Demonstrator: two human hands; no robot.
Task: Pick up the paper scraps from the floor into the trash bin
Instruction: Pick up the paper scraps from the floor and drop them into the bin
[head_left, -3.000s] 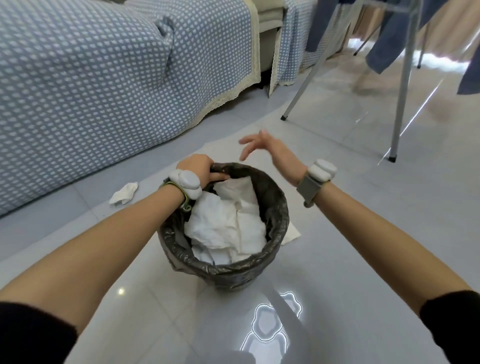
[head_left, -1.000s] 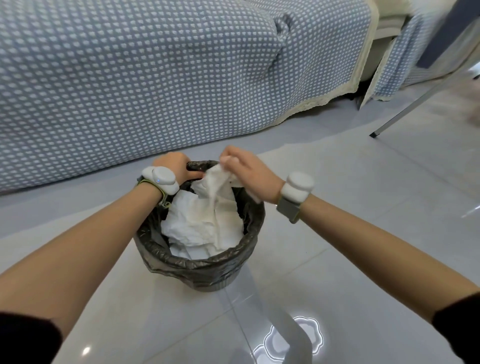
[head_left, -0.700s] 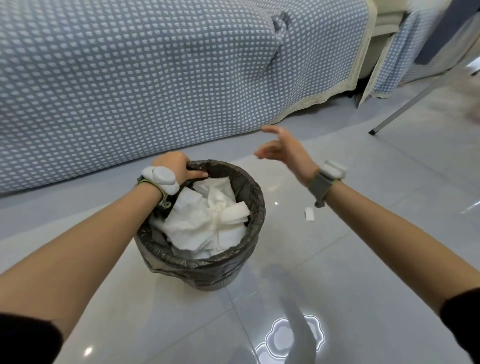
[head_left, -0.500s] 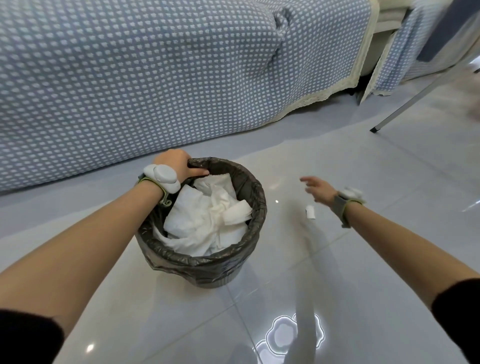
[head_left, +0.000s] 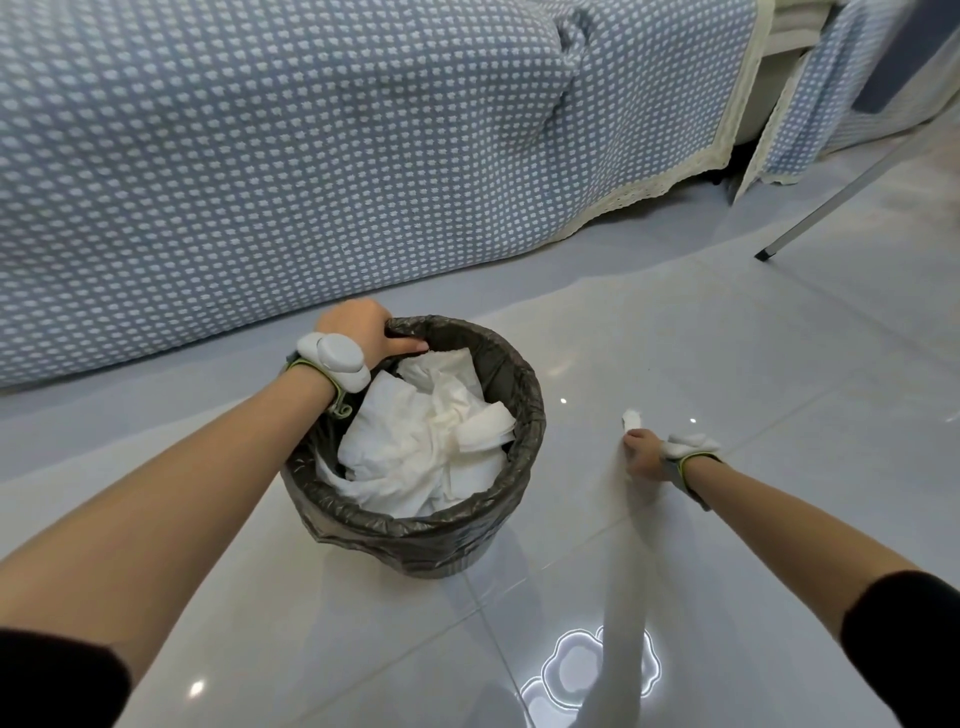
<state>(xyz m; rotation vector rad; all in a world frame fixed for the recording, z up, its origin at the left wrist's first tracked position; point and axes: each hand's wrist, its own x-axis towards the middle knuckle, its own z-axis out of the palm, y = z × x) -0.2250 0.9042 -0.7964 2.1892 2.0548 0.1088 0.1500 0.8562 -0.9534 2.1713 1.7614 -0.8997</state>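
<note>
A round trash bin (head_left: 426, 540) lined with a dark bag stands on the glossy tiled floor, filled with crumpled white paper (head_left: 431, 441). My left hand (head_left: 358, 330) grips the bin's far-left rim. To the right of the bin, my right hand (head_left: 643, 454) is down at the floor, fingers closed on the lower end of a small white paper scrap (head_left: 631, 417) that sticks up above my fingertips. Both wrists wear white bands.
A large piece of furniture under a blue white-dotted cover (head_left: 311, 156) runs behind the bin. A metal rack leg (head_left: 769, 252) touches the floor at the far right. A ceiling light's reflection (head_left: 571, 670) shines on the tiles near me.
My right hand dropped a paper wad into the bin, swung right and down to the floor, and closed on the small scrap. My left hand stayed on the rim.
</note>
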